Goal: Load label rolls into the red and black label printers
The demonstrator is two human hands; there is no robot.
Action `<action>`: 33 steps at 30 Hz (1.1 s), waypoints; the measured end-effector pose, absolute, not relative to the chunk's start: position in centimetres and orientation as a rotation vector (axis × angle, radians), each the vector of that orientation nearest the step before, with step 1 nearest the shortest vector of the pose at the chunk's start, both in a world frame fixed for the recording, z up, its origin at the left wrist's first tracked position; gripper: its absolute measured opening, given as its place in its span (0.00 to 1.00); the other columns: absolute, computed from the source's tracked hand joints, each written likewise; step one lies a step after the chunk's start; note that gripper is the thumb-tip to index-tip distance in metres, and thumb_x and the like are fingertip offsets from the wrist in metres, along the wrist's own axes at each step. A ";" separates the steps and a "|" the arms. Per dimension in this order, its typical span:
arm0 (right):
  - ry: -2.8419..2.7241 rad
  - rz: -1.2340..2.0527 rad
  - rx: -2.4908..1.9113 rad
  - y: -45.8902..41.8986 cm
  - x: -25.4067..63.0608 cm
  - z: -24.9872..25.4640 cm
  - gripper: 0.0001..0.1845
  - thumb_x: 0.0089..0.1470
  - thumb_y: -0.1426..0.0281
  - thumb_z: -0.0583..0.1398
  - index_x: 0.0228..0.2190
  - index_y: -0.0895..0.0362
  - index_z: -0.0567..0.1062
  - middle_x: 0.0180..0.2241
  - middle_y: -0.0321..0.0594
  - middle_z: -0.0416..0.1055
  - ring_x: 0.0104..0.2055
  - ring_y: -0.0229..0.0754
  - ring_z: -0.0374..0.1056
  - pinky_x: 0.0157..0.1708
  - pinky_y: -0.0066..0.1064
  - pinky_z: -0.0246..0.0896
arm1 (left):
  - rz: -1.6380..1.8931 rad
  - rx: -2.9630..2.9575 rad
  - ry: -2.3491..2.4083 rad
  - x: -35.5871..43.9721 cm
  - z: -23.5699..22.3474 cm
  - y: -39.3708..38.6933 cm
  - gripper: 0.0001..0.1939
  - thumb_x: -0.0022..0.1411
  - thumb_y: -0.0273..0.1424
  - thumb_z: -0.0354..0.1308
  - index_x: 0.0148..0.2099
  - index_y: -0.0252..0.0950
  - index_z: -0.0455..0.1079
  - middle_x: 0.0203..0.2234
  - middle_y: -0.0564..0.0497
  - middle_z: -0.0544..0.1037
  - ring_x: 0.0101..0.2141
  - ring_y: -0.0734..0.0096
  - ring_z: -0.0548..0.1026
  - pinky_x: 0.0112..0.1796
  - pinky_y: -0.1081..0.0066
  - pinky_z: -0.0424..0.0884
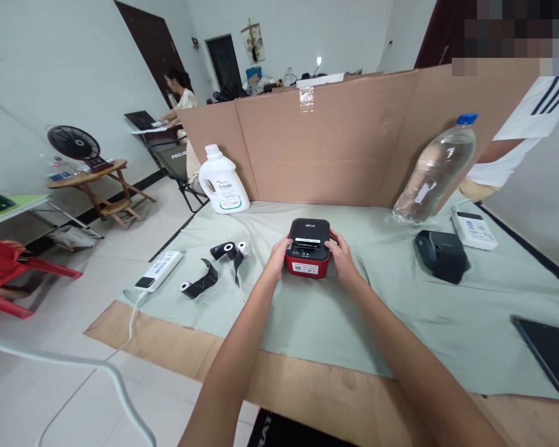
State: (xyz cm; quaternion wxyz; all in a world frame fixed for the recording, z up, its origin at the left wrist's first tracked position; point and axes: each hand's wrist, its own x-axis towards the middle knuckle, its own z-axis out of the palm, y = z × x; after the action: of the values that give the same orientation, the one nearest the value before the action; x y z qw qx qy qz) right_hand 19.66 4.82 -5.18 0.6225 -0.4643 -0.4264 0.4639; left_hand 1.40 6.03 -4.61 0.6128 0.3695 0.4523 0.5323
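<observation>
A small red and black label printer (307, 247) sits in the middle of the cloth-covered table, its black lid closed and a white label on its front. My left hand (278, 256) grips its left side, and my right hand (341, 254) grips the right side, thumbs near the top edge. To the left lie black-and-white paper rolls (233, 251) and another roll (200, 282), each with a dark strip partly unrolled. The fingers behind the printer's sides are partly hidden.
A white jug (223, 183) and a large water bottle (438, 171) stand before a cardboard screen (317, 149). A white power bank (161, 271) lies left; a black device (441, 256), white box (474, 228) and phone (547, 347) lie right. Two people are beyond.
</observation>
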 end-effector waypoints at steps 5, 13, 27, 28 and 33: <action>-0.950 1.042 -1.022 5.0 19.4 -6.2 0.31 0.48 0.59 0.61 0.54 0.53 0.71 0.63 0.45 0.67 0.66 0.49 0.61 0.66 0.44 0.55 | 1.248 0.806 0.990 1.5 -5.1 6.0 0.22 0.53 0.41 0.65 0.47 0.35 0.77 0.33 0.50 0.83 0.38 0.63 0.80 0.44 0.68 0.73; -0.915 1.098 -0.977 5.2 19.4 -7.1 0.30 0.52 0.52 0.63 0.55 0.49 0.72 0.61 0.41 0.68 0.66 0.49 0.61 0.67 0.46 0.54 | 1.253 0.767 0.968 1.7 -5.2 5.7 0.26 0.55 0.49 0.66 0.47 0.34 0.78 0.37 0.45 0.84 0.41 0.58 0.81 0.47 0.64 0.74; -0.950 1.059 -1.077 5.2 19.6 -5.9 0.27 0.46 0.63 0.60 0.50 0.51 0.75 0.57 0.40 0.73 0.62 0.51 0.66 0.63 0.45 0.60 | 1.251 0.817 1.119 1.6 -4.2 6.1 0.14 0.49 0.39 0.64 0.35 0.35 0.75 0.23 0.54 0.77 0.25 0.72 0.73 0.27 0.75 0.65; -0.959 1.058 -1.070 5.2 19.6 -5.9 0.27 0.46 0.63 0.61 0.50 0.51 0.75 0.57 0.40 0.73 0.63 0.51 0.66 0.64 0.45 0.60 | 1.257 0.816 1.111 1.6 -4.2 6.0 0.14 0.49 0.40 0.64 0.35 0.35 0.75 0.23 0.54 0.77 0.25 0.71 0.74 0.28 0.75 0.66; -0.945 1.085 -1.068 5.1 19.7 -6.2 0.29 0.47 0.61 0.61 0.53 0.50 0.74 0.59 0.39 0.71 0.65 0.51 0.63 0.66 0.48 0.57 | 1.279 0.790 1.033 1.7 -4.9 6.0 0.18 0.51 0.42 0.65 0.40 0.34 0.77 0.30 0.49 0.82 0.36 0.62 0.80 0.39 0.70 0.73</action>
State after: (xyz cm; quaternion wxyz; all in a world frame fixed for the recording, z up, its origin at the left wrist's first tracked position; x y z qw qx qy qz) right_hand 19.74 5.15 -6.24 0.6248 -0.4654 -0.4118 0.4727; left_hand 1.73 5.96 -4.86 0.6122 0.3423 0.4477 0.5547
